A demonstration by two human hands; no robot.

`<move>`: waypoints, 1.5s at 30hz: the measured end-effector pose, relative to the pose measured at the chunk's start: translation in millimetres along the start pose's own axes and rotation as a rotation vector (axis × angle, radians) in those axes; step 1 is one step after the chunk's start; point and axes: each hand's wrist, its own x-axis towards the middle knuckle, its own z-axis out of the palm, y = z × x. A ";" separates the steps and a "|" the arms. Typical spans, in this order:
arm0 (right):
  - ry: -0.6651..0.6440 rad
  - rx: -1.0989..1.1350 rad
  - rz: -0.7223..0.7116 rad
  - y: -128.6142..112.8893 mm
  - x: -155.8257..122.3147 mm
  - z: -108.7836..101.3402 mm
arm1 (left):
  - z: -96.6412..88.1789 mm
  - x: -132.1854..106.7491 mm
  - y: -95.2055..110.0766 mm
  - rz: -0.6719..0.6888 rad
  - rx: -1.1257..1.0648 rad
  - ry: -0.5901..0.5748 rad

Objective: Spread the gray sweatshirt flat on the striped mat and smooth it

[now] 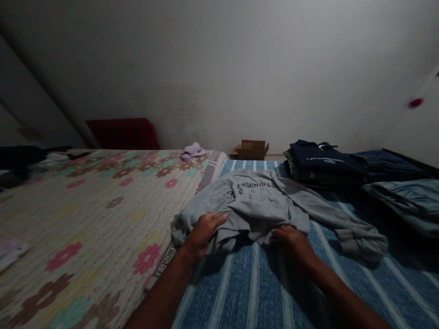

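A grey sweatshirt (254,198) with dark lettering across its chest lies front up on a blue striped bedcover (236,283). Its lower hem faces me, rumpled and lifted a little. My left hand (203,233) is closed on the hem at the left, thumb on top of the cloth. At the right part of the hem, my right hand (291,240) grips the fabric, its fingertips hidden in the folds. One sleeve stretches out to the right with a bunched cuff; the other sleeve is crumpled on the left side.
Folded dark clothes (318,160) are stacked at the back right, with folded jeans (411,201) nearer. A floral quilt (103,219) covers the left side, with a small lilac cloth (193,151) on it. Against the wall stand a cardboard box (253,150) and a dark red object (123,132).
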 end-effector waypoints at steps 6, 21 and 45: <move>-0.271 0.544 -0.091 40.7 -64.9 -80.2 | -26.6 -20.0 -4.1 0.094 0.568 -0.046; -0.338 0.480 0.192 54.9 -112.1 -79.6 | -24.5 -26.5 -26.9 -0.108 1.603 0.214; -0.250 0.370 0.274 56.4 -132.0 -76.1 | -42.3 -54.0 -22.8 0.054 1.525 0.466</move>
